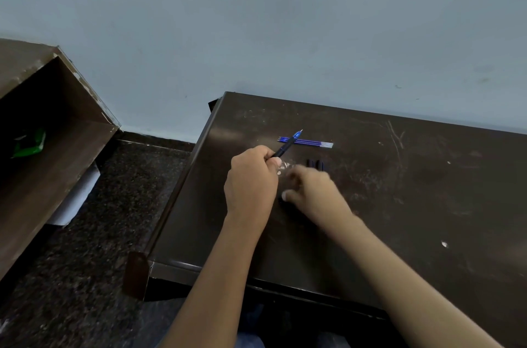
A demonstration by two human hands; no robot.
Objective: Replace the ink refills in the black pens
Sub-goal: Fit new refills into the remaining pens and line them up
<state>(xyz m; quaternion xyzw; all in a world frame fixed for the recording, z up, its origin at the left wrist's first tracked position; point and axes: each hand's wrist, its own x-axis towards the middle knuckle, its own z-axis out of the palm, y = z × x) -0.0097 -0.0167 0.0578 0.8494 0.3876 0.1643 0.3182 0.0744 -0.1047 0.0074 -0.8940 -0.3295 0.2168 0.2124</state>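
Pen (286, 147), black barrel w/ a blue front section & fine metal tip, is in the left hand (251, 182). The fingers are clenched round its rear end w/ the thumb on top. Most of the barrel sticks out past the knuckles, tip pointing up & away to the right. In the view the front end crosses over the refills (306, 143). These are a small bunch of thin blue-inked tubes w/ clear ends, lying side by side on the table (413, 176) beyond both hands.

Right hand (316, 193) is just beside the left, low over the tabletop, & badly motion-blurred. Its fingers look loosely bent w/ the thumb out toward the left hand, but I cannot tell if they grasp anything. Something small & dark shows under the thumb, maybe a pen part. Just past the fingertips lie a few short dark pieces (315, 164), side by side on the table, near the refills but apart from them.

Table is dark brown, scratched, w/ pale scuffs & specks, set against a pale blue wall (256, 34). To the left, well apart, a brown wooden shelf unit (65, 119) holds a green packet (28, 145). A white sheet (77, 196) hangs below it, over a dark speckled floor (114, 219).
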